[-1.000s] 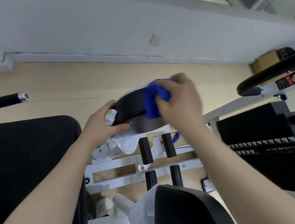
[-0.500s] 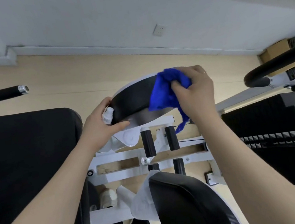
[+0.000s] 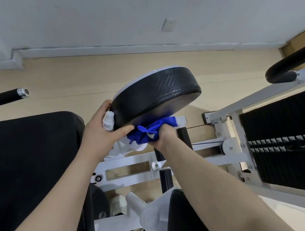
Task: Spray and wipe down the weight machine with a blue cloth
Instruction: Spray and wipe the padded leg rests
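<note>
My right hand (image 3: 162, 135) has its fingers curled tight around the bunched blue cloth (image 3: 150, 132), pressed to the underside of the round black pad (image 3: 157, 95). My left hand (image 3: 102, 135) grips the pad's edge just beside the cloth, thumb touching it, white spray bottle (image 3: 108, 120) tucked against the palm. Weight stack (image 3: 290, 146) beyond the right fingers.

White wall (image 3: 134, 6) with a power outlet (image 3: 168, 25), white baseboard (image 3: 101, 49) below it. Tan wood floor (image 3: 85, 75). Cardboard box (image 3: 299, 43) in the right corner by the wall.
</note>
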The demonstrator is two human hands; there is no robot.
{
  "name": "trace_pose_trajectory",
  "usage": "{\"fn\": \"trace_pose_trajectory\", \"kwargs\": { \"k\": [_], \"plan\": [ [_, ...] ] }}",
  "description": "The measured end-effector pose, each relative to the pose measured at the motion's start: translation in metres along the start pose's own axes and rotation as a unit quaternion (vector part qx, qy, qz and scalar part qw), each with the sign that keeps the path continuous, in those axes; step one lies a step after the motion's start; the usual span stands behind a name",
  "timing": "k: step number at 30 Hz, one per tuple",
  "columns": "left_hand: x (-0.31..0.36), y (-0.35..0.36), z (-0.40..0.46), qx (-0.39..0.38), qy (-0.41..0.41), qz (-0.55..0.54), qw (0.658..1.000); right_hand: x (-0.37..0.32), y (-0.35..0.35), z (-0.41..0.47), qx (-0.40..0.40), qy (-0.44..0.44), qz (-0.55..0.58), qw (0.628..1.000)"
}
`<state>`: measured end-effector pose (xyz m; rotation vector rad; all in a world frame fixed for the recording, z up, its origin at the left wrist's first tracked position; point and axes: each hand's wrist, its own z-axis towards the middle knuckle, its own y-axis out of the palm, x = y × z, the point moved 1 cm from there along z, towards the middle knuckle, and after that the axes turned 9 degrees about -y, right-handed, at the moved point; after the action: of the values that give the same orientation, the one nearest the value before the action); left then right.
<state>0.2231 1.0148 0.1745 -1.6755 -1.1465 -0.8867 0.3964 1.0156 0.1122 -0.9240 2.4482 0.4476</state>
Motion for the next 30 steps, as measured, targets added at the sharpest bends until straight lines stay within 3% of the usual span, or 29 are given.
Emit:
{"fn": "trace_pose_trajectory", "kwargs": {
  "k": [3, 8, 10, 12, 17, 20, 22, 24, 27, 30],
  "plan": [
    [-0.002, 0.001, -0.001, 0.002, -0.007, -0.005, 1.000, -0.017, 0.011, -0.023, -0.020, 0.029, 0.071, 0.997],
    [-0.004, -0.002, 0.000, -0.004, -0.018, -0.010, 1.000, -0.074, 0.002, -0.064, -0.044, -0.038, 0.131, 0.990],
    [-0.002, -0.002, 0.002, -0.014, -0.014, -0.012, 1.000, -0.060, 0.008, -0.056, -0.029, -0.067, 0.142, 0.987],
    [-0.002, -0.003, 0.005, -0.023, -0.015, -0.012, 1.000, -0.028, 0.017, -0.037, 0.038, -0.075, 0.094, 0.992],
    [-0.003, -0.004, 0.008, -0.023, -0.010, 0.000, 1.000, -0.001, 0.033, -0.032, 0.169, 0.015, 0.028, 0.985],
    [-0.002, -0.004, 0.005, -0.021, 0.000, 0.006, 1.000, -0.007, 0.033, -0.072, 0.125, -0.144, -0.011, 0.982],
    [0.002, -0.003, 0.004, -0.026, 0.001, 0.009, 1.000, -0.001, 0.033, -0.100, 0.109, -0.306, -0.059, 0.944],
    [0.003, -0.004, 0.005, -0.040, 0.001, 0.004, 0.999, 0.014, 0.034, -0.106, 0.086, -0.372, -0.106, 0.918],
    [0.003, -0.008, 0.009, -0.080, 0.003, -0.008, 0.997, 0.036, 0.044, -0.084, 0.097, -0.298, -0.151, 0.938],
    [0.002, -0.012, 0.014, -0.117, 0.001, -0.017, 0.993, 0.040, 0.047, -0.069, 0.097, -0.198, -0.095, 0.971]
  ]
}}
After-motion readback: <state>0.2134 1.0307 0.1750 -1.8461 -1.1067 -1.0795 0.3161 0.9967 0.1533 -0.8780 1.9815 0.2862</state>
